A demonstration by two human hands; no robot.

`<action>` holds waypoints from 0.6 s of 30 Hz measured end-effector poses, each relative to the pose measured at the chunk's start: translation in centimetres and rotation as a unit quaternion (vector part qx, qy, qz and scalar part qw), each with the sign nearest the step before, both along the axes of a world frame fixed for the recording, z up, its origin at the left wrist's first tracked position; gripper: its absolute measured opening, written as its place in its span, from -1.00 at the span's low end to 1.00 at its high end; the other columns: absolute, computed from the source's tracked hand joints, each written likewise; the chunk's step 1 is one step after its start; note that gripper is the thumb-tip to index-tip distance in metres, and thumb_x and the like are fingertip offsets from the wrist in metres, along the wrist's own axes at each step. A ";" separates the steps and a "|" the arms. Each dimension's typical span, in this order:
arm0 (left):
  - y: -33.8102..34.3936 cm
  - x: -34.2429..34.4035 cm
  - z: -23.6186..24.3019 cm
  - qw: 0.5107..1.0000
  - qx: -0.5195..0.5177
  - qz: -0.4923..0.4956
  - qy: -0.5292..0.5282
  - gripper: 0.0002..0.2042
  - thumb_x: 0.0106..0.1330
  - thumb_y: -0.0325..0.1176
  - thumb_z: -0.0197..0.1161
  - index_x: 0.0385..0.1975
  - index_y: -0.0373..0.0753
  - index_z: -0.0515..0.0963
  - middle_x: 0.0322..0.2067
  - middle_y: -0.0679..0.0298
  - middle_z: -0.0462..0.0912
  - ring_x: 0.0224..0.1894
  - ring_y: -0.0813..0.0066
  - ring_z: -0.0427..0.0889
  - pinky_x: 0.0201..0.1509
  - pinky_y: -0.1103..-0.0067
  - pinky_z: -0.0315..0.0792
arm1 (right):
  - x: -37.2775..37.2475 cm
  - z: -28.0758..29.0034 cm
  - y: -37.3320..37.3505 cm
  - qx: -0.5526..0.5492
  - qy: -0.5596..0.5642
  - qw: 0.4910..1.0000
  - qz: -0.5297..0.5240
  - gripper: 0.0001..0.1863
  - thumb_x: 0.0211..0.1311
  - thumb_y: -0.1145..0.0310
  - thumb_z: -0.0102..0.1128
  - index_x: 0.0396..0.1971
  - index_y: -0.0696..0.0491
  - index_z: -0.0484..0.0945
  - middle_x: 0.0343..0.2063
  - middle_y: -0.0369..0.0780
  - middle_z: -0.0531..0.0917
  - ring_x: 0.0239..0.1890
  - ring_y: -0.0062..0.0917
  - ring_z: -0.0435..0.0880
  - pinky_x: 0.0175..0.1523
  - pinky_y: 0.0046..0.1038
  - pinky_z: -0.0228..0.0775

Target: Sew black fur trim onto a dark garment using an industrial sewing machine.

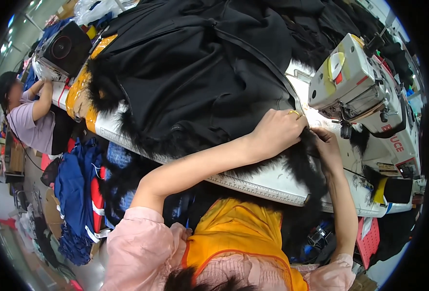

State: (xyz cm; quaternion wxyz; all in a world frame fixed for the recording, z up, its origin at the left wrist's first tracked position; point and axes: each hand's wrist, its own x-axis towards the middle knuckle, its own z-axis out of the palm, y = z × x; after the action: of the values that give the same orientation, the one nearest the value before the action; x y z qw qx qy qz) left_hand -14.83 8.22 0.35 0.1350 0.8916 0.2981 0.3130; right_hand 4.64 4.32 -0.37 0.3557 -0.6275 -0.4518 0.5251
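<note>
A large black garment [200, 82] with dark fluffy fur trim [168, 143] is spread in folds over the white sewing table. My left hand [283, 130], with a ring on one finger, is closed on the garment's edge, just left of the sewing machine [343, 82]. Close beside it, my right hand [327, 148] has its fingers bent and pinched on the same dark edge. Black fur trim hangs down from between my hands over the table's front edge. The exact spot under my fingertips is too small to make out.
A measuring strip [258, 190] runs along the table's front edge. At the left stand a black speaker [66, 47] and another person [30, 111] at work. Blue clothing [79, 179] hangs below them. A pink plastic basket [368, 242] sits under the table at right.
</note>
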 end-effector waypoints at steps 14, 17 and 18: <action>0.4 1.7 -2.5 0.980 0.186 0.049 0.054 -0.89 0.00 -0.41 0.12 -0.47 -0.24 0.48 -0.42 0.32 0.55 -0.29 0.47 0.58 -0.44 0.55 0.49 | -1.0 1.2 -1.9 0.267 -0.278 0.919 0.087 -0.42 -0.08 0.70 0.18 0.05 0.04 0.42 -0.31 -0.31 0.62 -0.41 -0.69 0.52 -0.38 -0.67 0.33; 0.0 2.1 -2.3 0.986 0.160 0.050 0.026 -0.86 -0.03 -0.42 0.15 -0.44 -0.26 0.51 -0.46 0.28 0.57 -0.29 0.39 0.59 -0.42 0.56 0.49 | -0.3 -0.2 -0.9 0.328 -0.299 0.891 0.100 -0.53 -0.08 0.73 0.14 -0.09 0.06 0.48 -0.32 -0.23 0.61 -0.38 -0.55 0.59 -0.31 -0.59 0.42; -0.4 2.0 -2.0 0.988 0.134 0.060 0.038 -0.84 -0.02 -0.43 0.15 -0.41 -0.26 0.50 -0.45 0.29 0.57 -0.29 0.39 0.58 -0.41 0.56 0.49 | 0.0 -0.2 -1.0 0.332 -0.323 0.879 0.114 -0.56 -0.09 0.73 0.13 -0.14 0.07 0.48 -0.33 -0.22 0.61 -0.36 -0.52 0.60 -0.30 -0.55 0.43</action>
State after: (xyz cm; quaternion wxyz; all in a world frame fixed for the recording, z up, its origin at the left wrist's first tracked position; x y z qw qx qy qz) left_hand -12.83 7.83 -1.68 -0.0162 0.8936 0.3112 0.3232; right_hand 4.64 3.37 -0.53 0.3153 -0.5515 -0.7577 0.1492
